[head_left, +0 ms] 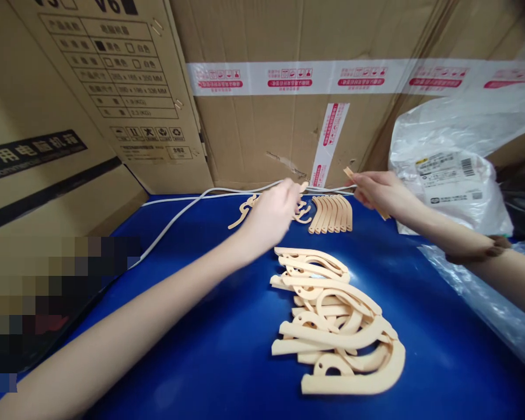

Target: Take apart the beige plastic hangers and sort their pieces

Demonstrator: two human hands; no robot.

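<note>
In the head view my left hand [276, 211] reaches to the back of the blue surface, over a small group of thin curved beige pieces [244, 211]. Its fingers are closed, and a beige tip [304, 186] pokes out past them; whether they grip it is hidden. My right hand [378, 189] is raised near the cardboard, pinching a slim beige hanger arm [349, 172] whose ends show on either side of the fingers. Between the hands stands a neat row of curved beige hanger arms [331, 214]. Closer to me lies a loose heap of larger beige hanger parts [345, 332].
Cardboard boxes [262, 128] wall the back and left. A white cable [175, 220] runs along the back edge. On the right sit a white plastic bag with a label [455, 175] and clear plastic wrap [476, 297]. The surface [210, 350] is blue.
</note>
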